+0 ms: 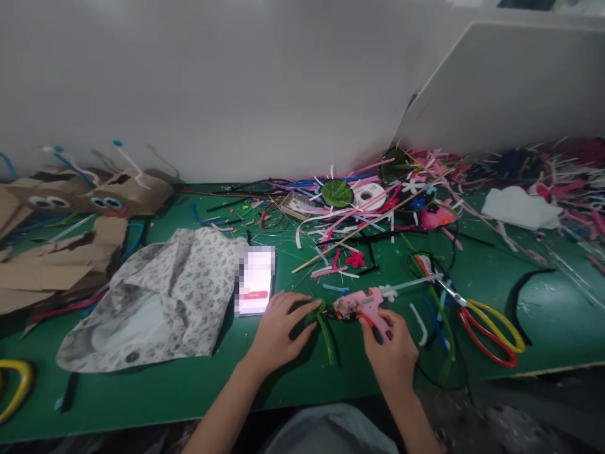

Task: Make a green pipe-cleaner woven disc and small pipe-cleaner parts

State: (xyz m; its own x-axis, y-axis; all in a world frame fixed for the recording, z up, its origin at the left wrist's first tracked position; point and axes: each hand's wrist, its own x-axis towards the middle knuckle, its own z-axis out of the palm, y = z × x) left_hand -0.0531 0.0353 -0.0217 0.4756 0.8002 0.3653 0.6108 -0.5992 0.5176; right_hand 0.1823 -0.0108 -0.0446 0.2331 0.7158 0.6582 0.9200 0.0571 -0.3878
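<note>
My right hand point(392, 347) is closed around the handle of a pink hot glue gun point(359, 304), with a translucent glue stick point(416, 281) poking out of its back. The gun's nozzle points left and meets or nearly meets a green pipe cleaner point(326, 334) with a coiled top. My left hand point(283, 325) pinches that coil between thumb and fingers, low over the green table. Just beyond the left hand lies a lit smartphone point(256, 277), its screen partly blurred.
Scissors with red and yellow handles point(491, 334) lie to the right. A patterned cloth point(174, 296) spreads at left beside cardboard pieces with googly eyes point(111, 198). Pipe cleaners point(340, 227), a white ribbon spool point(370, 197) and a wooden stick point(331, 243) clutter the back.
</note>
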